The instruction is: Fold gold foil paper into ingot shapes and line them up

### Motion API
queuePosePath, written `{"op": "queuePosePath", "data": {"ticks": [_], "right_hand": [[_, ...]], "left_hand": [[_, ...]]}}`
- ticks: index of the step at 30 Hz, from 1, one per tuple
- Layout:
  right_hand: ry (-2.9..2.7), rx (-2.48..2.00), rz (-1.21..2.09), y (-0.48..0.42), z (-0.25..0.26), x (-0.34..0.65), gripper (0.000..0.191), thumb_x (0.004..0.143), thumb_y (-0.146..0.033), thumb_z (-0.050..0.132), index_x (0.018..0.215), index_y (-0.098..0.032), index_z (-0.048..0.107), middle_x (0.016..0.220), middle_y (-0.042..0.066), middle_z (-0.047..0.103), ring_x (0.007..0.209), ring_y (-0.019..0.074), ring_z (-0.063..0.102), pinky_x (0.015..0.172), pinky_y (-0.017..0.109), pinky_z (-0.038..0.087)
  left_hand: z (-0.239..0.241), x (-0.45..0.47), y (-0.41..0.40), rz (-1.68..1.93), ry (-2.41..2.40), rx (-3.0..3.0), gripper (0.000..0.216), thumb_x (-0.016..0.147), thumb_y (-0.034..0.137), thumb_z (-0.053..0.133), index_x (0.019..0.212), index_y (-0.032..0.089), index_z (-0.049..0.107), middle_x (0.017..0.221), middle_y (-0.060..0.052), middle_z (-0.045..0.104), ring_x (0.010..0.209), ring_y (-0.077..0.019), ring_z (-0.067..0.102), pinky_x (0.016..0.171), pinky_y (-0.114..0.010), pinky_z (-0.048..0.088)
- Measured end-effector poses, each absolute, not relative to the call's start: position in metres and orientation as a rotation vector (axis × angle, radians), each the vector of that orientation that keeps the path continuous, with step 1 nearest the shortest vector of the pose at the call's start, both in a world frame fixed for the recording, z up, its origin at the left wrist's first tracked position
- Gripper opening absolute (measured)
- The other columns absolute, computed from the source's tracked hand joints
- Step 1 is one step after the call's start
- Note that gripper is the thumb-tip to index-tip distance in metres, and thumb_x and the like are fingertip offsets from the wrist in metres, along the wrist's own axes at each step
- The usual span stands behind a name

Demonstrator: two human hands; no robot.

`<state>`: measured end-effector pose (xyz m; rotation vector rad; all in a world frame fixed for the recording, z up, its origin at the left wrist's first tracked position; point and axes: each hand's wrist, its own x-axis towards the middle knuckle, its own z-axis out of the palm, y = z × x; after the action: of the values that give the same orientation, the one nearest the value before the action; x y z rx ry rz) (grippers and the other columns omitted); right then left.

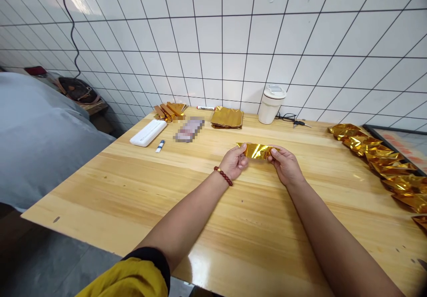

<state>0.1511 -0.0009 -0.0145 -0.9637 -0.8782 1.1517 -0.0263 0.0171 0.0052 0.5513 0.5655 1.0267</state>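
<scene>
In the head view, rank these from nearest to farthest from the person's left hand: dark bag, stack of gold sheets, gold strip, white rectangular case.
1. Gold strip: in the grip of the left hand.
2. Stack of gold sheets: ahead of that hand.
3. White rectangular case: ahead and well to the left.
4. Dark bag: at the far left.

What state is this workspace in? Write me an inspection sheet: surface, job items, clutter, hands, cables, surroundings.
Surface: wooden table with dark spots.
Job items: gold foil strip, held; foil stack behind; foil bundle, far left; foil pieces in a row, right.
Clutter: white cup, glasses, keys, marker, white case, pixelated item.
Hands: left hand and right hand pinch opposite strip ends.
Cables: black cable hanging, upper left.
Surroundings: tiled wall; pale cloth, left.
</scene>
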Motion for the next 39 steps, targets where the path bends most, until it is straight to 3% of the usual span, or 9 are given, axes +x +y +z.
{"op": "queuePosePath", "data": {"ticks": [3, 6, 10, 13, 22, 27, 32, 36, 39], "right_hand": [[-0.85, -0.928, 1.173, 0.0, -0.014, 0.153, 0.035, 0.053, -0.042, 0.091, 0.079, -0.022, 0.077, 0.074, 0.002, 0.069, 0.057, 0.0106, 0.049, 0.054, 0.026, 0.043], [-0.814, -0.893, 1.173, 0.001, -0.014, 0.154, 0.031, 0.054, -0.04, 0.091, 0.073, -0.021, 0.075, 0.078, 0.003, 0.07, 0.054, 0.0091, 0.045, 0.051, 0.025, 0.04], [-0.795, -0.874, 1.178, 0.0, -0.012, 0.155, 0.028, 0.057, -0.039, 0.089, 0.068, -0.02, 0.073, 0.078, 0.002, 0.069, 0.048, 0.0053, 0.035, 0.045, 0.024, 0.033], [-0.77, -0.885, 1.166, -0.001, -0.011, 0.154, 0.032, 0.053, -0.04, 0.091, 0.071, -0.019, 0.074, 0.071, 0.001, 0.065, 0.049, 0.0057, 0.038, 0.045, 0.023, 0.033], [-0.801, -0.91, 1.173, 0.0, -0.013, 0.157, 0.033, 0.054, -0.039, 0.091, 0.069, -0.019, 0.07, 0.061, -0.002, 0.058, 0.053, 0.0082, 0.047, 0.049, 0.022, 0.039], [-0.834, -0.94, 1.141, 0.0, -0.014, 0.155, 0.035, 0.054, -0.043, 0.091, 0.064, -0.02, 0.067, 0.057, -0.001, 0.059, 0.054, 0.0099, 0.05, 0.051, 0.023, 0.042], [-0.886, -0.983, 1.128, -0.002, -0.013, 0.152, 0.034, 0.055, -0.045, 0.089, 0.073, -0.02, 0.072, 0.059, 0.0, 0.063, 0.055, 0.0114, 0.052, 0.053, 0.024, 0.044], [-0.899, -0.97, 1.141, -0.004, -0.011, 0.152, 0.035, 0.057, -0.044, 0.088, 0.079, -0.02, 0.074, 0.06, 0.0, 0.063, 0.056, 0.0117, 0.053, 0.052, 0.025, 0.043], [-0.897, -0.96, 1.115, -0.005, -0.009, 0.15, 0.044, 0.059, -0.041, 0.088, 0.096, -0.022, 0.075, 0.06, -0.003, 0.06, 0.057, 0.0118, 0.055, 0.055, 0.025, 0.044]], "left_hand": [[0.004, -0.026, 0.018, 1.01, 0.558, 0.561, 0.036, 0.071, 0.031, 0.084, 0.07, 0.014, 0.052, 0.052, 0.008, 0.048, 0.033, -0.0008, 0.034, 0.031, -0.014, 0.017], [0.002, -0.026, 0.018, 0.995, 0.511, 0.599, 0.037, 0.067, 0.032, 0.087, 0.072, 0.014, 0.054, 0.054, 0.007, 0.051, 0.033, -0.0001, 0.034, 0.032, -0.014, 0.017], [0.0, -0.026, 0.017, 1.028, 0.555, 0.605, 0.042, 0.068, 0.032, 0.087, 0.064, 0.015, 0.048, 0.045, 0.01, 0.041, 0.032, -0.0013, 0.034, 0.032, -0.015, 0.016], [0.001, -0.024, 0.018, 1.078, 0.618, 0.551, 0.039, 0.069, 0.026, 0.086, 0.065, 0.015, 0.049, 0.049, 0.008, 0.047, 0.034, -0.0013, 0.039, 0.033, -0.014, 0.019], [0.01, -0.024, 0.016, 1.051, 0.7, 0.419, 0.009, 0.087, 0.012, 0.067, 0.082, 0.011, 0.06, 0.067, -0.002, 0.067, 0.051, -0.0089, 0.065, 0.045, -0.015, 0.046], [0.01, -0.024, 0.015, 1.093, 0.681, 0.422, 0.012, 0.083, 0.016, 0.073, 0.085, 0.012, 0.062, 0.072, -0.003, 0.069, 0.058, -0.011, 0.069, 0.053, -0.018, 0.053], [0.007, -0.023, 0.014, 1.095, 0.674, 0.56, 0.033, 0.075, 0.024, 0.082, 0.101, 0.014, 0.066, 0.077, -0.001, 0.07, 0.047, -0.0091, 0.064, 0.043, -0.017, 0.048], [0.003, -0.02, 0.013, 1.104, 0.725, 0.646, 0.024, 0.076, 0.026, 0.081, 0.088, 0.01, 0.068, 0.076, -0.004, 0.071, 0.04, -0.0061, 0.058, 0.034, -0.015, 0.038], [0.002, -0.018, 0.013, 1.124, 0.721, 0.667, 0.021, 0.076, 0.026, 0.08, 0.085, 0.01, 0.069, 0.078, -0.005, 0.073, 0.04, -0.0061, 0.058, 0.034, -0.015, 0.037]]}}
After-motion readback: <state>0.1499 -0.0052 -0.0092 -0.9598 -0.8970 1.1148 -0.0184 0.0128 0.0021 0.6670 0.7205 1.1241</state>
